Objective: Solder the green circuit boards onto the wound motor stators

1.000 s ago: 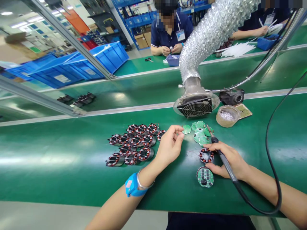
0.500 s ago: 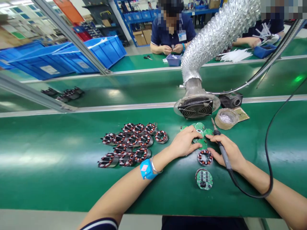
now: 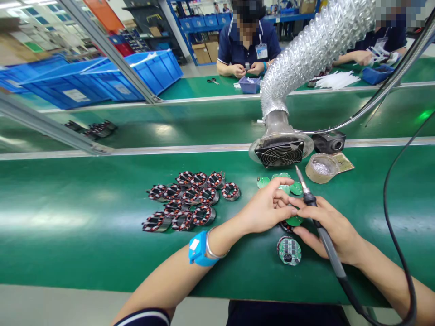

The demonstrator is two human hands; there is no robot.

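Note:
My right hand (image 3: 335, 228) grips a soldering iron (image 3: 325, 242), its tip pointing up and away. The thumb and fingertips of that hand also reach a round green circuit board (image 3: 294, 221). My left hand (image 3: 270, 206) has its thumb and fingers closed at the board's near-left edge. Beneath the board a wire-wound stator (image 3: 287, 227) is mostly hidden. Closer to me sits another stator topped with a component-covered circuit board (image 3: 289, 251). Several loose green boards (image 3: 296, 188) lie just beyond my fingers.
Several wound stators (image 3: 192, 195) stand grouped at left. A fume extractor (image 3: 280, 154) hangs ahead on a foil duct (image 3: 306, 54). Beside it sit a solder pot (image 3: 321, 168) and an iron holder (image 3: 329, 141). Co-workers sit across the line; blue bins (image 3: 146, 72) stand far left.
My hands have moved toward me from the loose boards, bringing one green board over the near stator. The soldering iron has shifted along with my right hand.

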